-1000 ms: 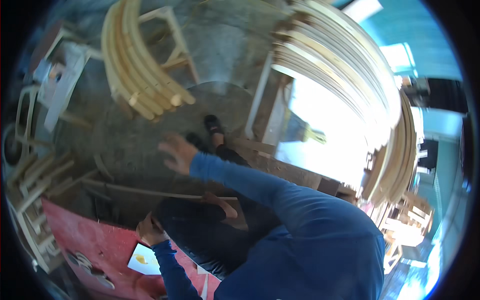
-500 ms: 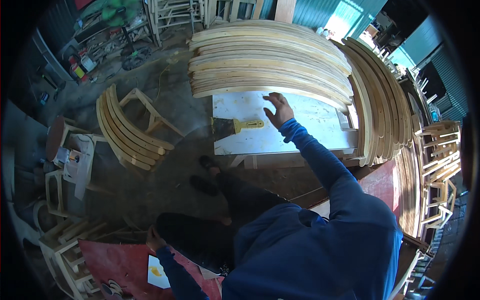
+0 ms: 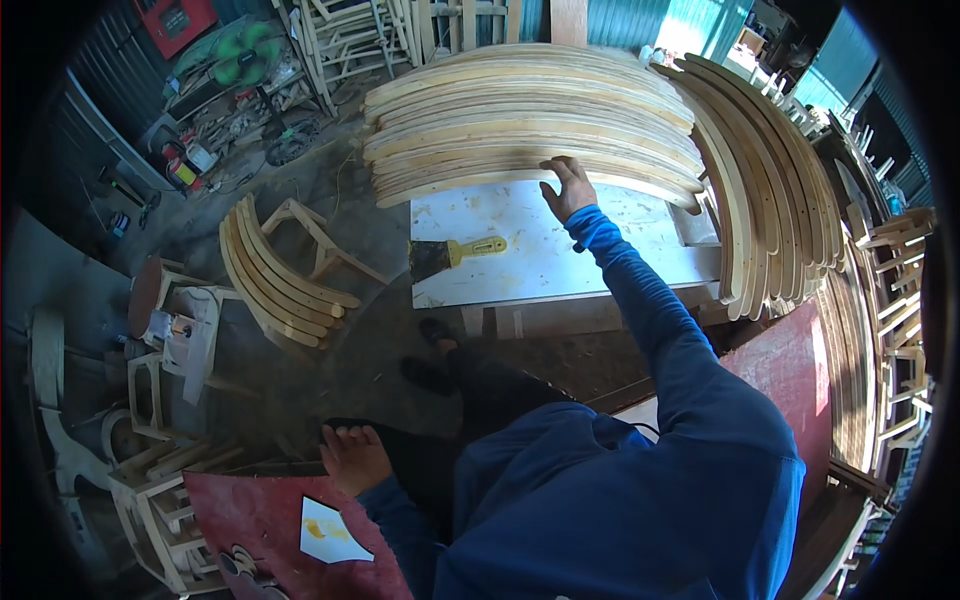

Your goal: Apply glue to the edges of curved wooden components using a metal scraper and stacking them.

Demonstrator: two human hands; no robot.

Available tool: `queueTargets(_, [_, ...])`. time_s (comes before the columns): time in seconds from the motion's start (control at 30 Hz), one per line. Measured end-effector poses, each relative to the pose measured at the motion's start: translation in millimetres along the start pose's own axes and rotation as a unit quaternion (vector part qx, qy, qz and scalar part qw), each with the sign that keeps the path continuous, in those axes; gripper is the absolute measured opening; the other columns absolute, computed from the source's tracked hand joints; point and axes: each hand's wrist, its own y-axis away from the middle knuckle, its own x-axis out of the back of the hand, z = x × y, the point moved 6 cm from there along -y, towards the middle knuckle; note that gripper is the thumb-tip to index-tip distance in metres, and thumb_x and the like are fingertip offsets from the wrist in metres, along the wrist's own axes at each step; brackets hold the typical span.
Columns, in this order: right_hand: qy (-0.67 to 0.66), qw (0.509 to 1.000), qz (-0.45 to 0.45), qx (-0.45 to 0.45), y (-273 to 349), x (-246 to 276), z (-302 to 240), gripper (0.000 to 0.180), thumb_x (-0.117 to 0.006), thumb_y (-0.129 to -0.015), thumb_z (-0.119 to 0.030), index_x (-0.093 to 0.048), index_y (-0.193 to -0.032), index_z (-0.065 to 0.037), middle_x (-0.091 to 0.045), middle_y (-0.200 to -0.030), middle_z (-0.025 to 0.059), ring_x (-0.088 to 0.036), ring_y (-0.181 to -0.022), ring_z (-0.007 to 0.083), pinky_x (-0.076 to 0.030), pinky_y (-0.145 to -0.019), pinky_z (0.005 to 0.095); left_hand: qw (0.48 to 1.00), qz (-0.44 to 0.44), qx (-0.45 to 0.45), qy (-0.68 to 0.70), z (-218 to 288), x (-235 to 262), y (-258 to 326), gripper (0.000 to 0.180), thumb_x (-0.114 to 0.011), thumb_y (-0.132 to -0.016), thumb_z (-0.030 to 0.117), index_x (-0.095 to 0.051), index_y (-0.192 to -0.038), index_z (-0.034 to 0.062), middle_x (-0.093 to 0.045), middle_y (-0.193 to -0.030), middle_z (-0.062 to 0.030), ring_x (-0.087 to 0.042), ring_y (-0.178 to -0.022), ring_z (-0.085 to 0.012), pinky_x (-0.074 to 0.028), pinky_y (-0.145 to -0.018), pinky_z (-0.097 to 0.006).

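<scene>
Over the front of a large stack of curved wooden slats (image 3: 520, 125) is my right hand (image 3: 572, 190), thumb and fingers apart. Its fingertips overlap the nearest slat; whether they touch it I cannot tell. Below the stack lies a white board (image 3: 560, 280) with yellowish smears. A wide scraper with a yellow handle (image 3: 478, 247) rests at the board's left edge, apart from the hand. My left hand (image 3: 358, 460) hangs low beside my leg, fingers loosely extended and nothing in it. Close to it is a white sheet with a yellow smear (image 3: 325, 540), on a red surface (image 3: 245, 500).
More curved slats (image 3: 770, 190) are piled at the right, beside a red panel (image 3: 780, 370). A smaller bundle of curved slats (image 3: 285, 280) leans on a wooden frame at the left. Farther back stand a green fan (image 3: 245, 55) and wooden frames (image 3: 350, 40). Chair frames (image 3: 165, 510) crowd the lower left.
My right hand has moved slightly right and up to the stack's front edge. My left hand has risen and come forward from near the red surface. The whole view has shifted a little.
</scene>
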Motion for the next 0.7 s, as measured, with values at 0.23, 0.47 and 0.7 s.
queueTargets(0.23, [0.124,0.989,0.064,0.046,-82,23,34,0.05,-0.075,-0.08,-0.02,-0.062,-0.128,-0.019,-0.051,-0.14,0.017,-0.052,-0.123,0.0386,-0.046,-0.103,0.0479,0.975,0.133,0.114,-0.139,-60,66,2,0.024,-0.059,-0.099,0.031,-0.07,-0.114,0.0145,-0.071,-0.094,-0.0036,-0.066,-0.088,-0.022,-0.055,-0.083,-0.044])
queueTargets(0.47, [0.266,0.962,-0.029,0.052,-97,18,70,0.06,-0.071,-0.087,-0.03,-0.05,-0.143,-0.025,-0.049,-0.146,0.0117,-0.044,-0.135,0.0369,-0.038,-0.109,0.0512,0.968,0.175,0.118,-0.138,-63,68,-5,0.021,-0.062,-0.098,0.028,-0.07,-0.112,0.0142,-0.071,-0.092,-0.0034,-0.067,-0.087,-0.0216,-0.055,-0.083,-0.043])
queueTargets(0.7, [0.319,0.945,-0.041,0.056,-111,24,79,0.044,-0.07,-0.087,-0.034,-0.062,-0.13,-0.026,-0.06,-0.121,0.0075,-0.055,-0.114,0.0321,-0.044,-0.096,0.0501,0.959,0.189,0.117,-0.175,-67,67,-8,0.021,-0.064,-0.097,0.028,-0.07,-0.112,0.0144,-0.071,-0.09,-0.003,-0.067,-0.086,-0.0223,-0.055,-0.083,-0.042])
